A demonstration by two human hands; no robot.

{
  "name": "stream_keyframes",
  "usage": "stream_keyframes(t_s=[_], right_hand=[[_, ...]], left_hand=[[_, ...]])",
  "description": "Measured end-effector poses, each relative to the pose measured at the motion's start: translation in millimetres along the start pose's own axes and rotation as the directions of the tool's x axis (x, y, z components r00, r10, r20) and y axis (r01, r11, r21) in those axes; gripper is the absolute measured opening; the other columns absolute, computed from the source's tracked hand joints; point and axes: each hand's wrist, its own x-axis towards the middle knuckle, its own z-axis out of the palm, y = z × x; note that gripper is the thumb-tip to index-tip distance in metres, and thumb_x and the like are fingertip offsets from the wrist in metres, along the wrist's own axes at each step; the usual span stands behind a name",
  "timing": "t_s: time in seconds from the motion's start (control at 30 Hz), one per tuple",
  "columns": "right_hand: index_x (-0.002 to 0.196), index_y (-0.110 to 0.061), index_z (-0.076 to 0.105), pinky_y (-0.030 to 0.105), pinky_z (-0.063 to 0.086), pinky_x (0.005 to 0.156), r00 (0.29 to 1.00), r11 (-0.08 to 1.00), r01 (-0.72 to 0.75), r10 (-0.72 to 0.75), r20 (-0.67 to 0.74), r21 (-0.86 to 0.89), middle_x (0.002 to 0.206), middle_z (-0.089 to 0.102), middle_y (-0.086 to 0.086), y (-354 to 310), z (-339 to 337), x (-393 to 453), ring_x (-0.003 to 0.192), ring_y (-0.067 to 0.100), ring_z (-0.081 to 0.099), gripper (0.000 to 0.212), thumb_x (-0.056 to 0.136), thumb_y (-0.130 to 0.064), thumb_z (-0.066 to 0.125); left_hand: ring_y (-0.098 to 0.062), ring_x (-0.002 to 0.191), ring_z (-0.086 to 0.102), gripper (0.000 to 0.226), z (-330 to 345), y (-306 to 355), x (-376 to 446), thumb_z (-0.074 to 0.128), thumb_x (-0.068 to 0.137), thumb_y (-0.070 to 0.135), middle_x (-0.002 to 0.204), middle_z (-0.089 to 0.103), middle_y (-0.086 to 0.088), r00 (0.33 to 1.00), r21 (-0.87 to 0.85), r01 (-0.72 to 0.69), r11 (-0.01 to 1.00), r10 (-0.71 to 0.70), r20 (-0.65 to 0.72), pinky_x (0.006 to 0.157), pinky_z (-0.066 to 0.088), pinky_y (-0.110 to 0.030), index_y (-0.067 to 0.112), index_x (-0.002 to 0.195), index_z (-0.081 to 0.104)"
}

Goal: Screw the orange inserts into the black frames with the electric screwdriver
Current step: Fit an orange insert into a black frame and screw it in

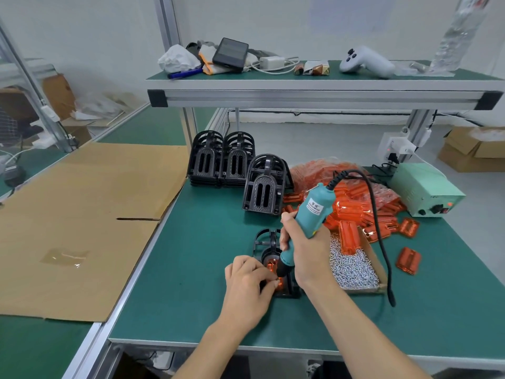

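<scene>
A black frame (266, 243) lies flat on the green mat near the front, with an orange insert (271, 267) seated in it. My right hand (306, 251) grips the teal electric screwdriver (310, 214), tilted, its black tip down on the insert. My left hand (250, 285) rests on the frame's near end, fingers curled and pinching at the insert beside the tip. Stacks of black frames (222, 160) and one more stack (263, 184) stand behind. A heap of orange inserts (355, 203) lies to the right.
A cardboard tray of silver screws (352, 266) sits right of my right hand. The screwdriver's black cable (382, 242) loops to a pale green power box (426, 190). Loose orange inserts (408, 261) lie nearby. Flat cardboard (82, 214) covers the left bench. An overhead shelf (314, 91) holds clutter.
</scene>
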Motion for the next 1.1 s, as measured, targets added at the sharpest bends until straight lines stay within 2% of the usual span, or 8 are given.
stream_keyframes(t_s=[0.17,0.27,0.5,0.67,0.8,1.1], right_hand=[[0.074,-0.02,0.06,0.028,0.043,0.05,1.0,0.999,0.004,-0.003,0.028,-0.032,0.058,0.053,0.006,0.8,-1.7,-1.3,0.05,0.019,0.045,0.021,0.09,-0.027,0.072],[0.074,-0.025,0.063,0.026,0.044,0.05,0.999,1.0,-0.004,0.005,0.038,-0.028,0.059,0.054,0.006,1.2,-1.6,-1.2,0.05,0.018,0.047,0.02,0.091,-0.024,0.072],[0.073,-0.026,0.064,0.032,0.043,0.051,0.992,0.996,0.004,0.007,0.124,-0.094,0.059,0.057,0.006,4.8,0.3,-1.1,0.051,0.019,0.048,0.021,0.09,-0.035,0.073],[0.077,-0.024,0.064,0.03,0.044,0.053,0.978,0.988,0.014,0.018,0.207,-0.152,0.06,0.058,0.004,5.5,2.8,-1.6,0.051,0.018,0.05,0.022,0.092,-0.036,0.073],[0.078,-0.022,0.063,0.028,0.046,0.054,0.964,0.985,0.027,0.019,0.265,-0.171,0.059,0.057,0.004,8.7,6.6,-5.5,0.051,0.017,0.05,0.021,0.093,-0.032,0.073],[0.077,-0.027,0.064,0.028,0.046,0.052,0.968,0.987,0.009,0.032,0.247,-0.162,0.06,0.059,0.003,9.2,1.3,-2.8,0.05,0.017,0.05,0.019,0.091,-0.036,0.073]], left_hand=[[-0.012,0.102,0.046,0.003,0.1,-0.1,-2.3,0.078,0.083,0.036,0.088,0.054,0.02,1.0,-0.022,-0.004,1.0,0.004,0.006,0.088,0.031,-0.036,0.033,0.085,0.077],[-0.012,0.1,0.046,0.005,0.7,-0.9,-2.4,0.081,0.081,0.035,0.087,0.053,0.019,1.0,-0.032,0.0,0.999,-0.001,-0.009,0.087,0.032,-0.037,0.033,0.085,0.079],[-0.013,0.099,0.046,0.006,2.0,-5.4,-3.3,0.082,0.08,0.035,0.087,0.052,0.018,0.999,-0.044,-0.027,0.999,0.026,-0.021,0.086,0.037,-0.037,0.032,0.085,0.079],[-0.014,0.099,0.045,0.007,3.6,-7.0,-4.6,0.08,0.082,0.035,0.089,0.052,0.017,0.998,-0.032,-0.056,0.998,0.055,-0.035,0.083,0.038,-0.035,0.03,0.085,0.077],[-0.015,0.1,0.046,0.008,1.0,-10.3,-4.7,0.083,0.082,0.029,0.09,0.054,0.018,0.998,-0.065,-0.068,0.996,0.068,-0.013,0.082,0.046,-0.036,0.024,0.085,0.077],[-0.011,0.106,0.042,0.011,1.6,-10.1,-6.0,0.082,0.083,0.027,0.094,0.047,0.019,0.996,-0.098,-0.087,0.991,0.09,0.019,0.09,0.043,-0.022,0.022,0.089,0.075]])
